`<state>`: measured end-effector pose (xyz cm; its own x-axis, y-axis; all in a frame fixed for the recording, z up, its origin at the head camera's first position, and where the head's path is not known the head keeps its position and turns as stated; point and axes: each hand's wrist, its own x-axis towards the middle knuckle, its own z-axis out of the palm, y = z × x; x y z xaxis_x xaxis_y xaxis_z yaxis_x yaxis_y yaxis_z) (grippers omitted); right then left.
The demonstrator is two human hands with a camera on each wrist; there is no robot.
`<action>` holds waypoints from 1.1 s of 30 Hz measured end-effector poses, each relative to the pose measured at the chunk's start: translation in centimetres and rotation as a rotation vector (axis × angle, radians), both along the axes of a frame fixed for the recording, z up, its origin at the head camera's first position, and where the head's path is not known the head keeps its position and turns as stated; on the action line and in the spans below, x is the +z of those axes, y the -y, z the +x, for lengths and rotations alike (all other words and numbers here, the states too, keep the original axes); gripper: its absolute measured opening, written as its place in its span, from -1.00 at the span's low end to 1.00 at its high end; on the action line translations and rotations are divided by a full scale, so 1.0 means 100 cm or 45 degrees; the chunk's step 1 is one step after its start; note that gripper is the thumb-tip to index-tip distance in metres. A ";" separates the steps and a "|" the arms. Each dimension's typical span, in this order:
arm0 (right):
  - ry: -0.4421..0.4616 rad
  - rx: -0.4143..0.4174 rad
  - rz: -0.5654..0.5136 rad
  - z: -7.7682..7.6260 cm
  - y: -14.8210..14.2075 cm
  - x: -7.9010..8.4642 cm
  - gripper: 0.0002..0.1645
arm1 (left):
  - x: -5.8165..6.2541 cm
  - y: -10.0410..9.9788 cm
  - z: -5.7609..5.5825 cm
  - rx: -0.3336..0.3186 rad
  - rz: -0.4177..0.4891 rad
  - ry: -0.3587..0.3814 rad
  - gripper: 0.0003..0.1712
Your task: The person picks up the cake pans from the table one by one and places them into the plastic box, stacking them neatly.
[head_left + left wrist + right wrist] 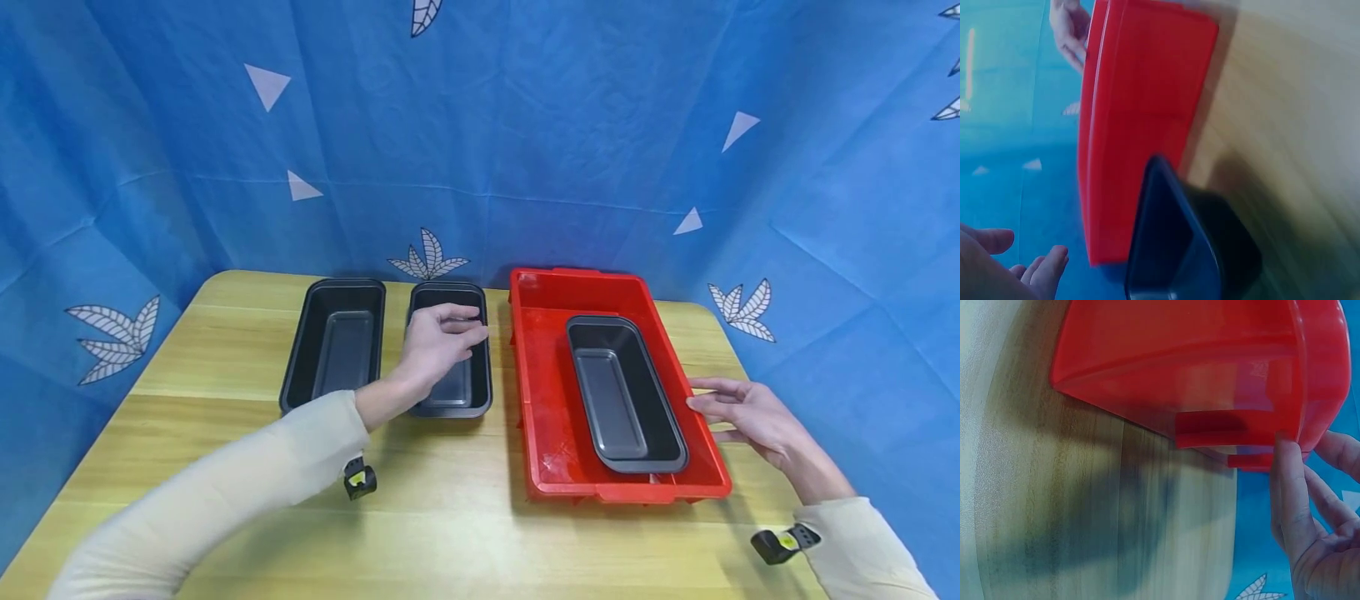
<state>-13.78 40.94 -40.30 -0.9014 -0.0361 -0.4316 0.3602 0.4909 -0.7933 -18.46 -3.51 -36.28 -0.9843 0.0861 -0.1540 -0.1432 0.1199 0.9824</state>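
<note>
My left hand (442, 340) hovers above a dark loaf pan (452, 393) in the middle of the table, its fingers relaxed, thumb apart from the fingertips. In the left wrist view this hand (1013, 265) holds nothing and stays clear of the pan's rim (1200, 225). My right hand (757, 419) is at the right rim of a red plastic tray (542, 392). Its fairly straight fingers (1294, 500) seem to touch the rim from outside. Inside the tray lies another dark loaf pan (617, 404), slightly slanted.
A third dark loaf pan (345, 354) stands left of the middle one on the wooden table (442, 533). Blue cloth (480, 125) with leaf and triangle prints hangs behind the table and along both sides.
</note>
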 end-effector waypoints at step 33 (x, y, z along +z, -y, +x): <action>-0.009 -0.004 -0.010 0.000 0.002 0.000 -0.12 | 0.020 0.182 -0.032 -0.104 -0.504 -0.005 -0.29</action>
<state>-13.79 40.76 -40.27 -0.9045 -0.0366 -0.4248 0.3560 0.4837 -0.7996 -21.67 -21.72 -34.30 -0.9774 0.0987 -0.1869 -0.1136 0.5001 0.8585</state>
